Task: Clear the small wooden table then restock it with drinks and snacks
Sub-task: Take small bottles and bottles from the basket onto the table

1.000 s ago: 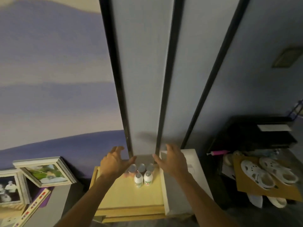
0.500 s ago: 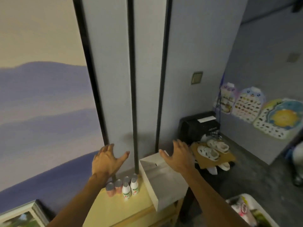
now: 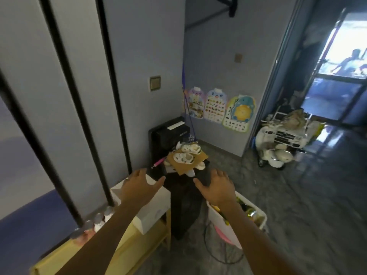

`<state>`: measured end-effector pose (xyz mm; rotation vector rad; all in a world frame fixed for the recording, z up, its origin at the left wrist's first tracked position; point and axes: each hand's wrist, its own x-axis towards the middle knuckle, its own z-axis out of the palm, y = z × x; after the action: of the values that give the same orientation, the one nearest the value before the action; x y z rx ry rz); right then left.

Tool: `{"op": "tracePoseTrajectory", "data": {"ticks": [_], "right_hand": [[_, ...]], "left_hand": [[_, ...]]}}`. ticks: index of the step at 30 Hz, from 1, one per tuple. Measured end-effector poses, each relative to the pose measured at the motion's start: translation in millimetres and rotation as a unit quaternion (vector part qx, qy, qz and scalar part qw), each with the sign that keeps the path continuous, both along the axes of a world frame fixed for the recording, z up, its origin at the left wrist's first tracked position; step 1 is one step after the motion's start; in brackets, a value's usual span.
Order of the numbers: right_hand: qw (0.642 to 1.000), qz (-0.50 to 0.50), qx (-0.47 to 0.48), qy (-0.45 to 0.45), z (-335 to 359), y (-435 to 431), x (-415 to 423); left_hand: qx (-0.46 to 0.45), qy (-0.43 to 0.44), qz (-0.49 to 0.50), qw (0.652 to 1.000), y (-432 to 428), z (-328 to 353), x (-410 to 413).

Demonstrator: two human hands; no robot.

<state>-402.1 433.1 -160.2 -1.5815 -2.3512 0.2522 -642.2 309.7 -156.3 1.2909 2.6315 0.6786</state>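
The small wooden table [image 3: 139, 253] stands at the lower left against the wall. Several small drink bottles [image 3: 98, 222] stand in a cluster at its back edge, partly behind my left forearm. A white box [image 3: 153, 211] sits on the table's right end. My left hand [image 3: 139, 187] hovers over that box with fingers spread, holding nothing. My right hand [image 3: 217, 187] is raised and open above a white bin of snacks and drinks [image 3: 256, 215] on the floor to the right of the table.
A black cabinet [image 3: 168, 133] stands by the wall; in front of it, white sandals [image 3: 184, 157] lie on cardboard atop a dark stand. A white toy car [image 3: 278, 143] is parked by the doorway at right. Grey floor spreads to the right.
My view has swung right, away from the table towards the room and doorway. Both hands have moved right with it, off the bottles, and stay open and empty.
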Motion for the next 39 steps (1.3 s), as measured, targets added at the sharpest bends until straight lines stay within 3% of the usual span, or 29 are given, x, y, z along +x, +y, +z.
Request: {"op": "tracePoseTrajectory", "data": {"ticks": [8,17,25,32,39], "right_hand": [[0.993,-0.103,-0.045,0.025,-13.0,43.2,126.7],[0.984,-0.143,-0.106,0.005,-55.3,98.3,222.0],[0.976,-0.155,-0.148,-0.023,-115.8,140.2,230.8],[0.963,-0.177,-0.199,-0.03,-204.2,185.9,214.8],[0.95,-0.156,-0.257,-0.083,-320.9,235.8,199.8]], "left_hand": [[0.01,-0.014,-0.108,0.994,94.9,-24.0,112.8],[-0.063,-0.038,-0.168,0.983,168.9,-54.9,217.8],[-0.1,-0.044,-0.206,0.972,229.3,-110.4,246.3],[-0.137,-0.077,-0.236,0.959,297.3,-202.6,242.7],[-0.23,-0.125,-0.235,0.936,352.5,-316.6,241.2]]}}
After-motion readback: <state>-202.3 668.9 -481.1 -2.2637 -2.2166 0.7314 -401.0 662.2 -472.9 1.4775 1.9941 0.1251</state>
